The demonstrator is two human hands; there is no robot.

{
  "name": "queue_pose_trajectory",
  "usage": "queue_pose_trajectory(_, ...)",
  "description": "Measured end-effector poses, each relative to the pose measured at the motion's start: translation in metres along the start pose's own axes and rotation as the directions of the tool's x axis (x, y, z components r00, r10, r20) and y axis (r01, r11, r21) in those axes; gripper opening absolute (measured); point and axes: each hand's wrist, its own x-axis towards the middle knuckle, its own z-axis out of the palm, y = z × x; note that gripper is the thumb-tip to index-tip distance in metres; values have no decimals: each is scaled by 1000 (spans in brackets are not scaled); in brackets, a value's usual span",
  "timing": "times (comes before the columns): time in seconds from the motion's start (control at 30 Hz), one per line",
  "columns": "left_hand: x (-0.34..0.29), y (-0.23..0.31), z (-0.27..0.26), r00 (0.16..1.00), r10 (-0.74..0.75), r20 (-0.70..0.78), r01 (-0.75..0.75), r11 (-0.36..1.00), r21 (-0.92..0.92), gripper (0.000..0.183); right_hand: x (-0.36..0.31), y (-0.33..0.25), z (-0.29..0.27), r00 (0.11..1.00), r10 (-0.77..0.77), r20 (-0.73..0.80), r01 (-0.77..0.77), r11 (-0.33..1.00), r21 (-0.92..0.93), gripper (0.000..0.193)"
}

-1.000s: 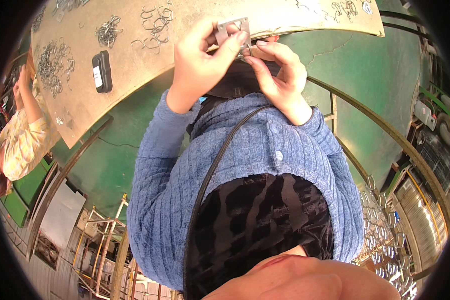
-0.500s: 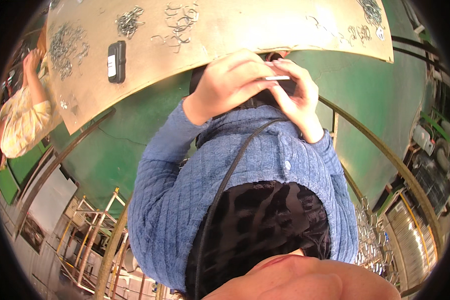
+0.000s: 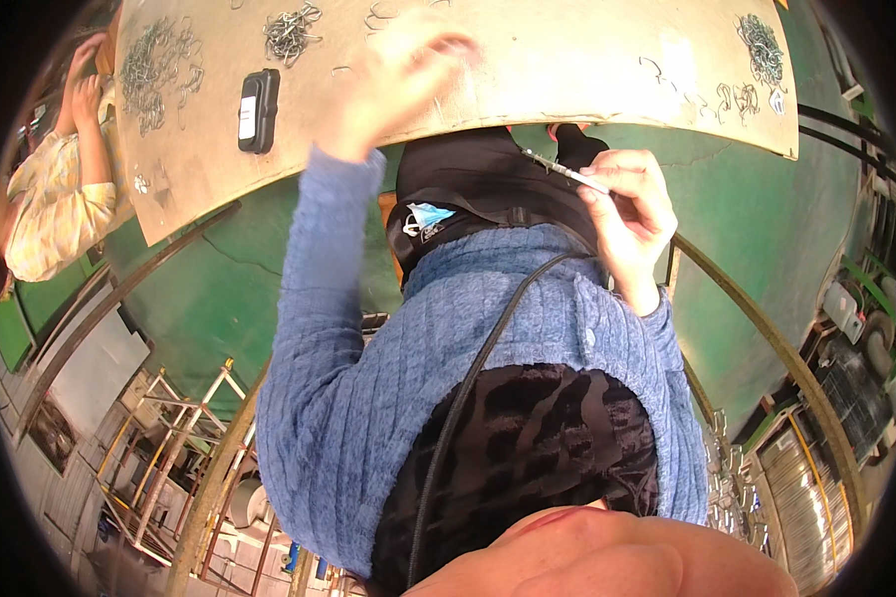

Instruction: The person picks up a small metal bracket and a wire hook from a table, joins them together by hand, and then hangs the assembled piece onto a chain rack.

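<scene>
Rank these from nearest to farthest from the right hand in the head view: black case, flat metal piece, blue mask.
1. Flat metal piece: held in the right hand.
2. Blue mask: left, near the waist.
3. Black case: farther left, on the table.

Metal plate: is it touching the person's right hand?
Touching: the head view shows one end of the metal plate pinched in the right hand.

Tan desk (image 3: 567,60) is strewn with bent metal hooks: left pile (image 3: 154,75) loosely spread, tight clump (image 3: 293,36) set near white-labelled black case (image 3: 264,111), loose pieces (image 3: 380,17) scattered toward top, dense heap (image 3: 762,50) gathered at right.
</scene>
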Motion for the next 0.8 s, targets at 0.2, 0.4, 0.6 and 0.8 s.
queue_pose_trajectory(0.2, 8, -83, -40, 999, -54, -1, 42, 776, 629, 16, 8, -7, -3, 981, 138, -135, -122, 986, 117, 16)
queue_pose_trajectory(0.4, 30, -98, -44, 941, -126, 313, -155, 662, 734, 13, 9, -1, -10, 952, 214, -218, -169, 964, 206, 14)
queue_pose_trajectory(0.6, 33, -29, -31, 924, -370, -97, 382, 907, 176, 15, 10, 0, -15, 964, 168, -205, -143, 981, 132, 11)
queue_pose_trajectory(0.8, 13, 64, 29, 887, -355, 295, 449, 515, -730, 13, 13, -3, -10, 951, 215, -221, -195, 974, 112, 15)
